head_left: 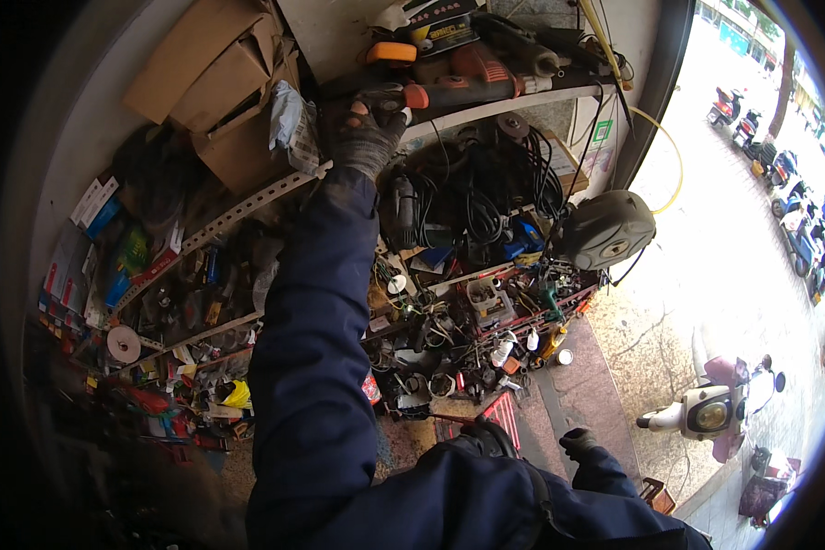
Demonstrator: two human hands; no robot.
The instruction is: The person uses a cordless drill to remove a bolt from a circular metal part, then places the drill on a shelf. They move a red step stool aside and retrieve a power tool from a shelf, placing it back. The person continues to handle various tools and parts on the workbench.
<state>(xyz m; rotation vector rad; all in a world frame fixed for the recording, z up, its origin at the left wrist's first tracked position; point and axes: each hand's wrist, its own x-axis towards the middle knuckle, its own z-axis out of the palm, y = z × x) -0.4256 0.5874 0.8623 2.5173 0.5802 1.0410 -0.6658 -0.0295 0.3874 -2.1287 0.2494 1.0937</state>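
My left hand [368,142], in a grey knitted glove with bare fingertips showing, reaches up to the top shelf. Its fingers are curled around something dark there that I cannot make out. Right beside them lies a black and orange-red power tool [467,87], its rounded orange end close to the fingertips. An orange case [391,52] sits just behind. Low on the right, away from the shelves, my gloved right hand [577,444] hangs with fingers curled in and nothing visible in them.
Cardboard boxes [215,69] and a silvery plastic bag [293,128] crowd the shelf at left. Below are corded power tools [467,197], a hose reel [610,229] and many small parts. A scooter [706,412] stands outside at right.
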